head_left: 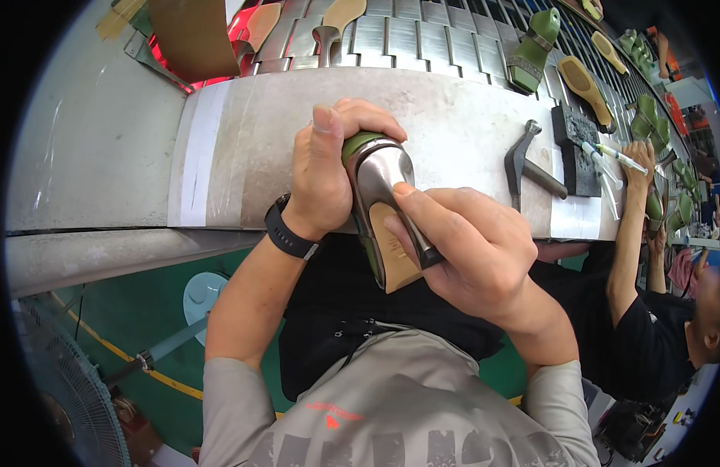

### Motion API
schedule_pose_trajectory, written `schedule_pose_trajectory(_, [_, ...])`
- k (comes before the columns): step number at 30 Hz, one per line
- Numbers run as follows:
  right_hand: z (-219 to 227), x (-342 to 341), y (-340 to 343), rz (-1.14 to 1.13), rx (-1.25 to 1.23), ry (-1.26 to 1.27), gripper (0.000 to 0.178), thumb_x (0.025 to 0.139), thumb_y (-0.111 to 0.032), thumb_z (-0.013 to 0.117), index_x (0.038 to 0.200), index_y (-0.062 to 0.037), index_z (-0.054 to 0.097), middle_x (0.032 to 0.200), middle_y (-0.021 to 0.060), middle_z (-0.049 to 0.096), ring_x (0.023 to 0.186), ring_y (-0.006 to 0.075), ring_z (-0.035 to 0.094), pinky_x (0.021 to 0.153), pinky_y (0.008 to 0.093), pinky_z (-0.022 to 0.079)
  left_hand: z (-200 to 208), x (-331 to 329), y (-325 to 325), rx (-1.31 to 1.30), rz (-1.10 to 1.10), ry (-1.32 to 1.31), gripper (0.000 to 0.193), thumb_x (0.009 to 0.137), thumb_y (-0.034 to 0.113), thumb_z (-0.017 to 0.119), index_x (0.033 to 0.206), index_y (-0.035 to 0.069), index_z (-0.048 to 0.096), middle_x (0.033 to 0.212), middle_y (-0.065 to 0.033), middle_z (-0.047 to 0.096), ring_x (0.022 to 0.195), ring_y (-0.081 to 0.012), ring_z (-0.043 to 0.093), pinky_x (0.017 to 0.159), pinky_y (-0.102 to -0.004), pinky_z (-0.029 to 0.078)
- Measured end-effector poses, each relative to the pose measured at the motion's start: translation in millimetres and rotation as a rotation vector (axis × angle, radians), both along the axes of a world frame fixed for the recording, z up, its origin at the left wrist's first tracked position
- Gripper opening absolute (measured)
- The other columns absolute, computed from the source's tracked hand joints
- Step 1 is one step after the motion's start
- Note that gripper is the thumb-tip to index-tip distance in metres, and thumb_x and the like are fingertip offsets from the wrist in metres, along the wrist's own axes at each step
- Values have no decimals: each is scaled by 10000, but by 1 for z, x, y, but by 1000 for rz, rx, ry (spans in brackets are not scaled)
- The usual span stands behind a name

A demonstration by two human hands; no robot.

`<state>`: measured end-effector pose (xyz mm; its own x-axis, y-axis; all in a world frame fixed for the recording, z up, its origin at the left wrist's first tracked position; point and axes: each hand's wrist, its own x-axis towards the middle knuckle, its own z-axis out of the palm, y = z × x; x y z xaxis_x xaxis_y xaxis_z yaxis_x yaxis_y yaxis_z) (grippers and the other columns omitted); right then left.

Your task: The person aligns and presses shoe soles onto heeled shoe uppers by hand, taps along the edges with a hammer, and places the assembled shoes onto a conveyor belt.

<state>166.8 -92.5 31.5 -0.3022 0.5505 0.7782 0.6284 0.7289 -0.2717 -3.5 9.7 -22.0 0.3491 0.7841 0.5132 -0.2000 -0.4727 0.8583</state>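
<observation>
Left hand (322,175) grips the shoe (379,202) firmly; right hand (472,249) pinches its heel (416,241), seemingly pressing it on. Next needs steady, square pressure.

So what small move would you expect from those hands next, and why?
Probably the right hand slides its thumb along the tan sole, pressing it flat. The left hand already braces the metallic high-heeled shoe on its green last, and the hammer lies untouched.
</observation>
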Motion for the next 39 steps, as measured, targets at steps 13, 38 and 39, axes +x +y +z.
schedule_pose_trajectory(13, [-6, 3, 25, 5, 34, -55, 443, 665, 8, 822, 1098, 40, 734, 837, 93, 687, 656, 215, 672, 555, 327, 546, 12, 0, 8, -34, -21, 39, 811, 1148, 526, 161, 958, -13, 737, 919, -97, 717, 867, -168, 621, 839, -307, 488])
schedule_pose_trajectory(38, [30, 13, 92, -138, -1240, 42, 555, 970, -508, 736, 761, 6, 737, 573, 35, 608, 500, 107, 584, 484, 268, 458, 6, 20, 54, -243, -133, -130, 462, 1137, 323, 480, 974, -28, 733, 790, -49, 690, 762, -98, 604, 720, -284, 507])
schedule_pose_trajectory(39, [31, 11, 93, -141, -1244, 32, 555, 970, -508, 736, 761, 6, 737, 573, 35, 608, 500, 107, 584, 484, 268, 458, 5, 21, 54, -229, -106, -124, 474, 1137, 329, 479, 965, -35, 729, 786, -56, 689, 760, -103, 606, 720, -291, 506])
